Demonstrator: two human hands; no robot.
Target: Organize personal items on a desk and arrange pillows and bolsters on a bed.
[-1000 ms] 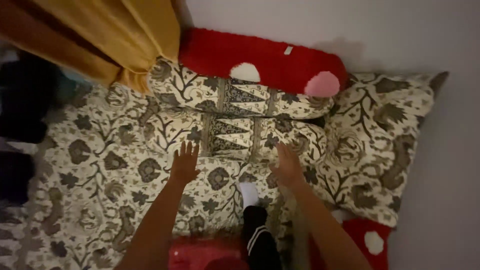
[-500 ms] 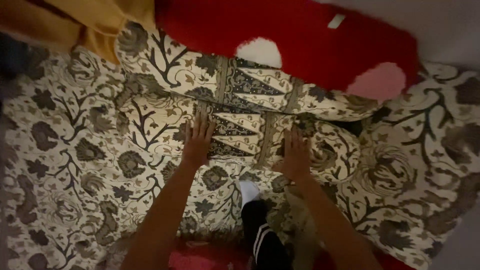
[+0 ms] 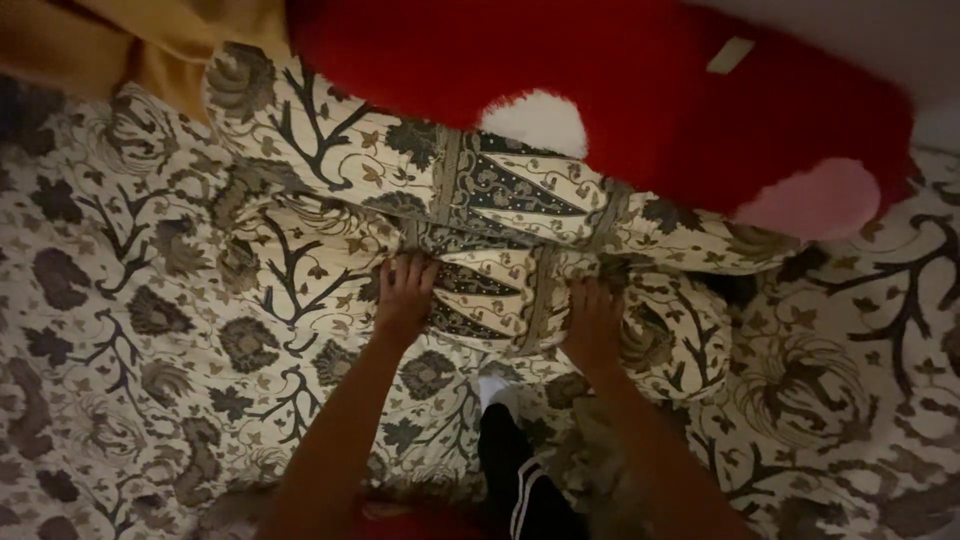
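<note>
Both hands have been moved forward onto the cream floral-patterned folded quilt (image 3: 500, 290) on the bed; left hand (image 3: 405, 295) and right hand (image 3: 592, 325) fingers are being pressed together, curled over its near edge.

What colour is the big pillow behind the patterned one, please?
Red pillow with white and pink spots, seen in the head view.

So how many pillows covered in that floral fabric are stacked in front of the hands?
2. The near floral pillow lies under both hands; the far floral pillow sits behind it, against the red cushion. More may be hidden.
</note>
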